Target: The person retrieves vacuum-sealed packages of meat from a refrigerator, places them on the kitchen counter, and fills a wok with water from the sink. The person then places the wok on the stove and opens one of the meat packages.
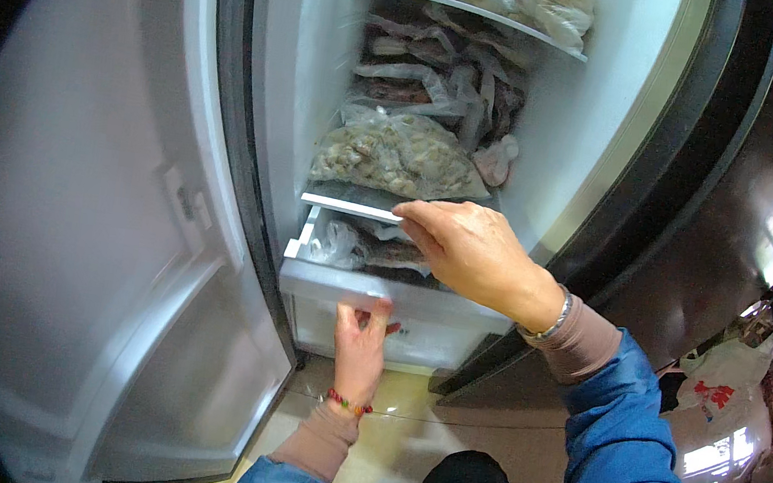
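A freezer drawer [387, 292] stands partly pulled out at the bottom of the refrigerator, with plastic-bagged food [357, 246] inside it. My left hand [362, 333], with a beaded bracelet at the wrist, has its fingers at the drawer's front edge, the fingertips partly hidden. My right hand [469, 248] is over the drawer's right part, fingertips close together by the white front edge of the shelf [344, 205]; whether they touch it I cannot tell. On that shelf lies a clear bag of pale, lumpy food [404, 157], with more bagged, dark items [406, 84] behind it.
The open refrigerator door [73, 203] fills the left side. Higher up, a shelf [459, 6] carries more plastic bags. A dark, glossy panel [749, 177] curves along the right, near a white plastic bag with red marks [728, 378]. Below is the tiled floor [394, 416].
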The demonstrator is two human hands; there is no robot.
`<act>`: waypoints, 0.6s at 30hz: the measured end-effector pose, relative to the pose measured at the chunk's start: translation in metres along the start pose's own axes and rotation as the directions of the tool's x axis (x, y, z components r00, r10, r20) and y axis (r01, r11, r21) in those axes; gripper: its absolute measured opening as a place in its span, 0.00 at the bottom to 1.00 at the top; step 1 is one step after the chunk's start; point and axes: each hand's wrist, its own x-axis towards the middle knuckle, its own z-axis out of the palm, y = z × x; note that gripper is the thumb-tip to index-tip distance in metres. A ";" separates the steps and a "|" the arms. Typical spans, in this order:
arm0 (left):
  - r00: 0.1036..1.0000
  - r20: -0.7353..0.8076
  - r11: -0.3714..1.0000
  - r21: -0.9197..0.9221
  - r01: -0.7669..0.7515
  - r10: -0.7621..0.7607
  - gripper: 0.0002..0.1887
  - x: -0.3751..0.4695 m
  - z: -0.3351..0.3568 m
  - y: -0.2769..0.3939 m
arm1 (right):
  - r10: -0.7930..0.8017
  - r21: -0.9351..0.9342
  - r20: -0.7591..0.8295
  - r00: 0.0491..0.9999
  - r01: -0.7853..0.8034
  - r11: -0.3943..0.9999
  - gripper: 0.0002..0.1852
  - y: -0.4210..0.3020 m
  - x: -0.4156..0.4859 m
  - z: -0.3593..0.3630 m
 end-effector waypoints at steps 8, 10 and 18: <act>0.993 0.111 0.996 0.091 0.023 -0.034 0.18 0.069 0.008 -0.010 | 0.196 0.323 -0.475 0.858 -0.037 0.946 0.12 0.032 0.064 0.042; 0.981 0.183 0.994 0.082 -0.076 0.060 0.21 0.072 0.012 -0.012 | 0.233 0.245 -0.537 0.811 -0.115 0.963 0.13 0.050 0.092 0.039; 0.963 0.182 0.980 0.062 0.191 -0.200 0.40 -0.030 0.023 0.005 | 0.451 -0.178 -0.409 0.793 -0.554 0.813 0.21 0.151 0.159 -0.049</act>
